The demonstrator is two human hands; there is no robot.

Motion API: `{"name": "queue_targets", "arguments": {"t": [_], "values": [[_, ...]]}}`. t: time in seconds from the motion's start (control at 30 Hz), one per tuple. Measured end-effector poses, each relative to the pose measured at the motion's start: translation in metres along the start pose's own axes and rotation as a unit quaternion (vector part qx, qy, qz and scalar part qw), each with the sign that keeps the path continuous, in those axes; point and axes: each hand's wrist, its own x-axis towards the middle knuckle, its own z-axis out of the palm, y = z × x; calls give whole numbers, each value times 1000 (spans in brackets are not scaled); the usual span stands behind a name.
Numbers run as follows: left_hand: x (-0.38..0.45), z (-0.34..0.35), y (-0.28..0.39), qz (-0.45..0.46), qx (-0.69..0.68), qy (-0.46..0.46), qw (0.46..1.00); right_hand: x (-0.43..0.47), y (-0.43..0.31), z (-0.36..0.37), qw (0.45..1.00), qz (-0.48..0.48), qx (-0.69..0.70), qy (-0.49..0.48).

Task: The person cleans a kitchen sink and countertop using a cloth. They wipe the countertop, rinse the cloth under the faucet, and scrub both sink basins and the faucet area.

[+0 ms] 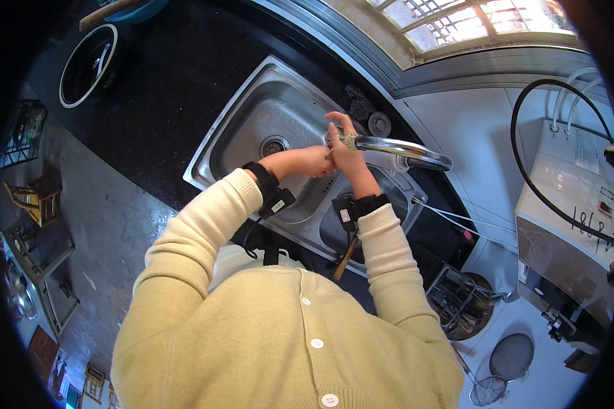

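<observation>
Both hands meet over the divider of a stainless steel double sink [230, 120]. My left hand [314, 161] has its fingers curled against the palm side of my right hand; whether it holds anything is hidden. My right hand [345, 151] is raised at the mouth of a curved chrome faucet [409, 148], its thumb and fingers about the patterned greenish end piece [349, 142]. Whether it grips this piece cannot be told. Black straps with small boxes circle both wrists. A drain strainer [274, 147] shows in the larger bowl.
Dark scouring pads [359, 105] and a round grey stopper [379, 124] lie behind the sink. A wooden handle [345, 260] crosses the front rim. A dark bowl [84, 69] stands far left on the black counter. Right are a utensil rack [460, 301] and a wall-mounted heater [568, 189].
</observation>
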Motion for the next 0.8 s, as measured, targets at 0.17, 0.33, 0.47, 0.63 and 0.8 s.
{"name": "queue_targets", "arguments": {"t": [0.17, 0.33, 0.47, 0.63, 0.8], "values": [[4, 12, -13, 112, 166, 98, 975, 3, 16, 10, 998, 14, -18, 58], [3, 19, -23, 107, 244, 161, 950, 3, 32, 17, 993, 76, 19, 93], [-2, 6, -25, 88, 154, 185, 967, 2, 32, 22, 977, 134, 115, 118], [-16, -8, -11, -31, -131, 81, 988, -15, 4, 9, 985, 65, 155, 43], [-28, -1, 5, -9, -428, -96, 899, -19, -19, 3, 916, 102, 386, -47]]}}
